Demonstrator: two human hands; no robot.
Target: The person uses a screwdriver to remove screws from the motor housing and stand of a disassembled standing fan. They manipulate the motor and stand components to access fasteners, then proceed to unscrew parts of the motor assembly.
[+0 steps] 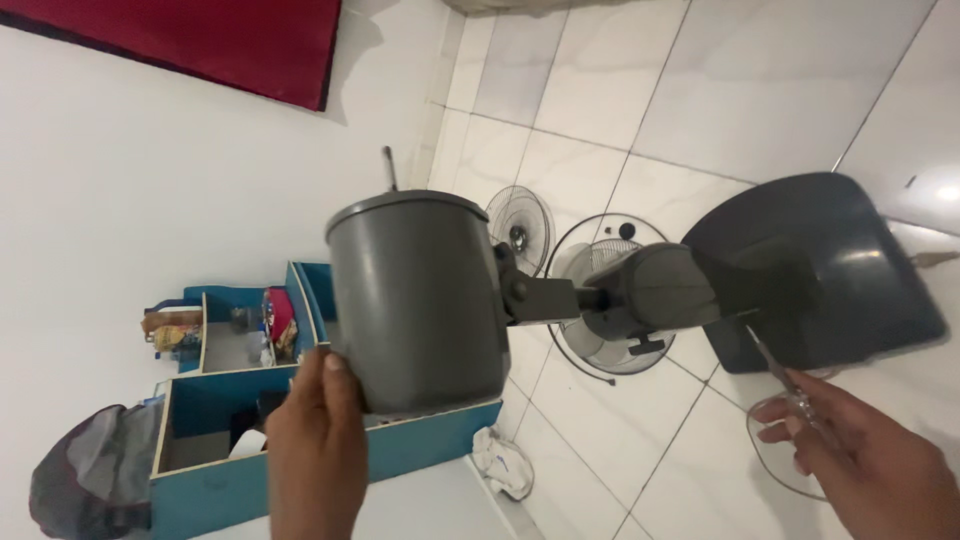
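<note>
Left hand (318,450) at 7 o'clock clasping motor housing (418,300); right hand (870,460) at 4 o'clock pinching screwdriver (775,365), tip toward fan neck (660,290). Housing's long axis running 9 to 3 toward base (830,270). Beyond: fan grilles (520,225) on floor, blue shelf (240,400) at 8, red panel (200,40) at 11.

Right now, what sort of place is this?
Probably a room in a home: white tiled floor, plain white wall, and a blue shelf of household odds and ends. The left hand steadies a dismantled fan's motor housing; the right hand holds a screwdriver.
</note>
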